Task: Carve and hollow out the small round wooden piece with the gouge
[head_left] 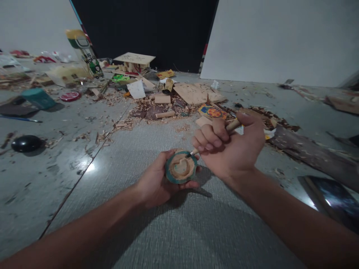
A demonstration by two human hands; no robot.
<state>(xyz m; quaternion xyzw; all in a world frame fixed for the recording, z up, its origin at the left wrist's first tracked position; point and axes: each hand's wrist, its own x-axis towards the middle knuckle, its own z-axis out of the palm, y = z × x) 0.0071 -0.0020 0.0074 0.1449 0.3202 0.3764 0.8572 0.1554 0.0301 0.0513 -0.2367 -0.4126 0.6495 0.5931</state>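
My left hand (157, 183) is closed around the edge of a small round wooden piece (181, 173). Its rim is teal green, and a hollow is cut into the bare, pale wood in its middle. In my right hand (234, 153) is a carving chisel (232, 126), the fingers wrapped about its wooden handle and the thumb on the upper part. The short dark metal tip points down and left, at the upper right of the hollow near the rim. Whether the tip touches the wood, I cannot tell.
Wood shavings (123, 123) and offcuts lie beyond my hands, with a flat wooden board (199, 92) among them. A black rounded object (27, 143) and a teal block (38, 98) are at left. A long dark strip (311, 153) and a phone-like dark slab (333, 198) lie at right.
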